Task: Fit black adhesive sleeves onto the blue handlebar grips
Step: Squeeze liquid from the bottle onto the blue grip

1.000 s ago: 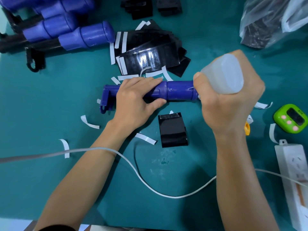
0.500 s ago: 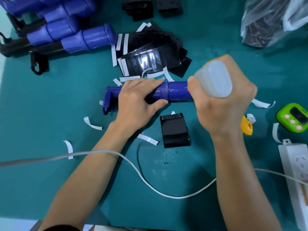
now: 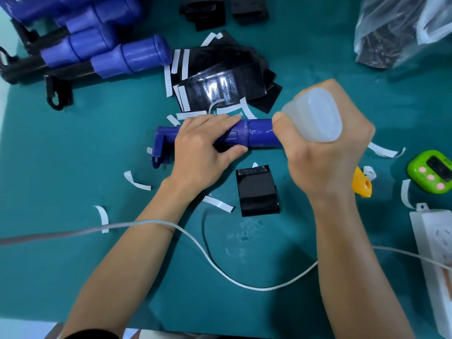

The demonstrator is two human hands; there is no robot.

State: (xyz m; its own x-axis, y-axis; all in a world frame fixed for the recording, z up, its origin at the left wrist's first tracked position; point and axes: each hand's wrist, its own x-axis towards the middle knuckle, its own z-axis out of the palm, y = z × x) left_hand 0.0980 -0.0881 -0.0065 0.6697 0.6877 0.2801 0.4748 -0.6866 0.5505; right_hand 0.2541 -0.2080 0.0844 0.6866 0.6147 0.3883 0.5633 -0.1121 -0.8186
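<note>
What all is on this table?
blue grip: one, blue, centre
squeeze bottle: one, translucent white, in the right hand
loose sleeve: one, black, nearer than the grip
sleeve pile: several, black, behind the grip
grips on bars: at least four, blue, far left
paper strips: many, white, scattered
timer: one, green, right edge
power strip: one, white, near right
cable: one, white, across the front
plastic bag: one, clear, far right
left hand: one, holds the blue grip
right hand: one, grips the squeeze bottle

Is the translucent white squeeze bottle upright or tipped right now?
Tipped: the right hand grips the translucent white squeeze bottle with its base raised, slanting down toward the blue handlebar grip.
</note>
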